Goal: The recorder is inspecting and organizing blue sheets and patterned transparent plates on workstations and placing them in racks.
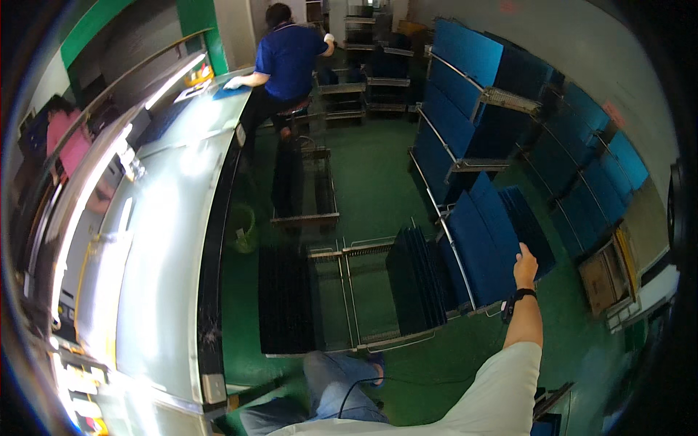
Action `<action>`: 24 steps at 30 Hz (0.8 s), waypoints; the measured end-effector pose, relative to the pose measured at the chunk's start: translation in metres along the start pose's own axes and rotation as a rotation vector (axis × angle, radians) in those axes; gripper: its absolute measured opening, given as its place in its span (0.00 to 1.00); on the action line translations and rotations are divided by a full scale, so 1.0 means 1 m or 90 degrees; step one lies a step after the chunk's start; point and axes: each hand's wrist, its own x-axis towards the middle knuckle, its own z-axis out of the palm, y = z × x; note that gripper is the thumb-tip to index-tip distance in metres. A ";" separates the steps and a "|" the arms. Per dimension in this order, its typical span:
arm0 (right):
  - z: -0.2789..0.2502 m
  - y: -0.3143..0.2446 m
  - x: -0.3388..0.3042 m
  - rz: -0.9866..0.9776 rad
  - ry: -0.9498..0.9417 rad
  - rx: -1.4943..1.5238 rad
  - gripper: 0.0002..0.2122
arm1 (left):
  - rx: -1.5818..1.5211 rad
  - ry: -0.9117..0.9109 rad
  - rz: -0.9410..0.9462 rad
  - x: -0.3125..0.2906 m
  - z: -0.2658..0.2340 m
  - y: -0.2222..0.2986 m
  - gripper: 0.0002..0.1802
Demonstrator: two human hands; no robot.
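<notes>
My right arm reaches forward to the right, a dark band on its wrist. The fingers of my right hand (525, 269) are closed at the near right edge of a thin dark-blue panel (476, 243). This panel stands tilted among similar sheets in a wire rack, with more dark sheets (518, 221) just beyond my hand. Part of the grip is hidden by the hand itself. My left hand is out of the picture.
Before my knees a low metal rack (354, 291) holds dark panels at both ends. Tall racks of blue panels (465, 54) rise at the right. A brightly lit glass-topped table (163, 269) runs along the left. Beyond it, a person in blue (287, 62) sits wearing white gloves.
</notes>
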 end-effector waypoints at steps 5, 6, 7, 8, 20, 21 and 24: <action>-0.014 0.002 0.013 0.086 -0.088 -0.019 0.16 | -0.066 -0.106 0.109 0.042 -0.034 0.055 0.26; -0.014 0.016 0.018 0.087 -0.115 -0.005 0.16 | -0.085 -0.137 0.138 0.051 -0.041 0.068 0.26; -0.027 0.000 0.019 0.065 -0.126 0.007 0.14 | -0.098 -0.173 0.159 0.059 -0.048 0.079 0.26; -0.025 0.000 0.022 0.029 -0.124 0.081 0.12 | -0.115 -0.216 0.179 0.067 -0.054 0.093 0.26; -0.045 -0.003 0.049 -0.081 -0.196 -0.004 0.08 | -0.196 -0.802 0.244 0.147 -0.056 0.235 0.25; -0.064 0.000 0.063 -0.087 -0.176 -0.030 0.08 | -0.280 -0.767 0.244 0.152 0.020 0.231 0.22; -0.101 -0.018 0.091 -0.115 -0.165 0.026 0.10 | -0.533 -0.694 0.209 0.142 0.137 0.200 0.17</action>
